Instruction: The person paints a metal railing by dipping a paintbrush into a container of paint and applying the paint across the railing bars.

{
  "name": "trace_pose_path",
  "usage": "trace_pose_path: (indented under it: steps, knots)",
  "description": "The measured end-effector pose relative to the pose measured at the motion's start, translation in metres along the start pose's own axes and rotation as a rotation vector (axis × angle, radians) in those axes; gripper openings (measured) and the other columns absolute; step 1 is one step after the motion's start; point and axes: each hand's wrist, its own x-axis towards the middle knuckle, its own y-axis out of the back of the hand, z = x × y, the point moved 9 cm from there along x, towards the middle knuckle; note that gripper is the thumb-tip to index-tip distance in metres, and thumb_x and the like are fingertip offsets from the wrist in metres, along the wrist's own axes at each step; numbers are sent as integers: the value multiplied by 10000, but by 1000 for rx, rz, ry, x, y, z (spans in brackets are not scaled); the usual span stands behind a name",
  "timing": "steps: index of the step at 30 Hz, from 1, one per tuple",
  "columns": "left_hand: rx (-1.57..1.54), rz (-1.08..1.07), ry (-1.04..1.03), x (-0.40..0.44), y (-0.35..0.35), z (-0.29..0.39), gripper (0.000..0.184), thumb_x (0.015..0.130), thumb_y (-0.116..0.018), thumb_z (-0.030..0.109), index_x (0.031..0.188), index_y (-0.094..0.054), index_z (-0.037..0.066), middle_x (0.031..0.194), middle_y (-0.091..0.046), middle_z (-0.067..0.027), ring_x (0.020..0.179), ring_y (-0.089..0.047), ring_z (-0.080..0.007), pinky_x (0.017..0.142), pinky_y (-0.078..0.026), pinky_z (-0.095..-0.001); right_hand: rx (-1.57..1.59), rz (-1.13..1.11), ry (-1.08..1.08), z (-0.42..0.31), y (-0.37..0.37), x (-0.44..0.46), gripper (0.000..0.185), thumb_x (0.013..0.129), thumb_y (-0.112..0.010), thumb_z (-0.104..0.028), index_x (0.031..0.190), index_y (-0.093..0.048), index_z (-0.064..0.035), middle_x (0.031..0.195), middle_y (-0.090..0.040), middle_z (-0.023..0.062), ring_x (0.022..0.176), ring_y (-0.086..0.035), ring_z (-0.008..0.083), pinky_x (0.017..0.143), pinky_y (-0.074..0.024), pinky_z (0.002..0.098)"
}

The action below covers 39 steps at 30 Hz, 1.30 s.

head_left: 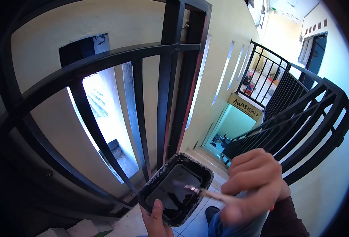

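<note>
My left hand [156, 221] grips the near edge of a black rectangular tray [152, 189], its thumb over the rim. Dark, glossy liquid that looks like black paint [174, 197] lies in the tray and reflects light. My right hand [255, 181] is closed around the pale handle of a paintbrush [212, 194], slightly blurred. The brush's metal band and tip are over the tray; whether the bristles touch the liquid I cannot tell. A black metal gate [103, 53] with curved-looking bars stands just beyond the tray, at the left.
A black stair railing [301, 114] runs down on the right. Below it, steps lead toward a lower opening under a sign [244, 107] reading "AWAS KEPALA". A cream wall [220, 51] with narrow slots stands ahead. My shoe [211, 213] is on the tiled floor.
</note>
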Motion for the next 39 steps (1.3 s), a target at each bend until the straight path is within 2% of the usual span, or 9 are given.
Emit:
trace_pose_path:
  steps: [2, 8, 12, 18, 21, 23, 29, 34, 39]
  knots:
    - [-18, 1, -24, -1, -1, 1, 472, 1046, -614, 186, 1455, -480, -9, 1358, -625, -130, 1219, -637, -233, 1039, -522, -357, -106, 91, -148, 9, 12, -3, 323, 861, -820, -238, 1094, -737, -30, 752, -727, 31, 506, -621, 120, 471, -467, 262]
    - [-1, 45, 32, -2, -9, -1, 492, 1044, -615, 181, 1469, -470, -20, 1370, -621, -141, 1227, -633, -244, 1064, -508, -368, -190, 396, -479, 20, 62, -32, 360, 1003, -704, -338, 1017, -696, 22, 843, -751, 102, 611, -721, 145, 528, -546, 228]
    - [23, 39, 23, 1, -17, -2, 493, 1052, -604, 211, 1468, -476, -21, 1386, -613, -154, 1242, -628, -247, 1070, -506, -374, -13, 569, -564, 22, 74, -55, 452, 1050, -620, -352, 1065, -641, 99, 875, -728, 178, 668, -736, 173, 553, -585, 240]
    - [20, 44, 24, 1, -38, -8, 449, 1070, -572, 210, 1446, -497, -24, 1384, -622, -147, 1240, -636, -257, 1067, -511, -381, 86, 728, -688, 41, 84, -110, 466, 1060, -600, -364, 1050, -624, 101, 890, -707, 180, 658, -731, 185, 540, -580, 253]
    - [-23, 87, 11, 8, -39, -24, 503, 1008, -649, 250, 1417, -532, -20, 1210, -683, -122, 1071, -683, -237, 952, -555, -359, 114, 763, -715, 46, 88, -134, 465, 1064, -592, -366, 1039, -617, 97, 866, -690, 165, 643, -723, 188, 540, -576, 255]
    - [-73, 15, -36, 11, -56, -28, 478, 1036, -605, 268, 1419, -539, -11, 1313, -659, -141, 1191, -653, -263, 1036, -521, -394, 84, 803, -709, 53, 91, -144, 462, 1070, -576, -373, 1016, -610, 84, 841, -659, 139, 607, -705, 177, 519, -559, 251]
    - [-100, -8, -31, 30, -71, -59, 501, 1069, -540, 300, 1460, -501, -11, 1414, -616, -163, 1285, -620, -288, 1100, -494, -429, 141, 750, -703, 95, 92, -159, 490, 1074, -557, -407, 969, -603, 69, 836, -641, 116, 572, -673, 147, 490, -517, 220]
    - [-83, -9, -2, 37, -71, -70, 496, 1081, -512, 306, 1475, -487, 6, 1433, -601, -158, 1301, -606, -280, 1113, -480, -429, 106, 628, -642, 126, 89, -131, 408, 1075, -562, -308, 839, -653, 12, 672, -624, 46, 514, -571, 82, 489, -385, 219]
    - [-22, 3, -16, 25, -71, -59, 498, 1078, -513, 312, 1480, -488, 19, 1428, -605, -138, 1300, -599, -262, 1128, -458, -420, 149, 489, -580, 135, 75, -100, 294, 1046, -605, -203, 852, -648, 14, 697, -657, 38, 509, -571, 81, 498, -408, 232]
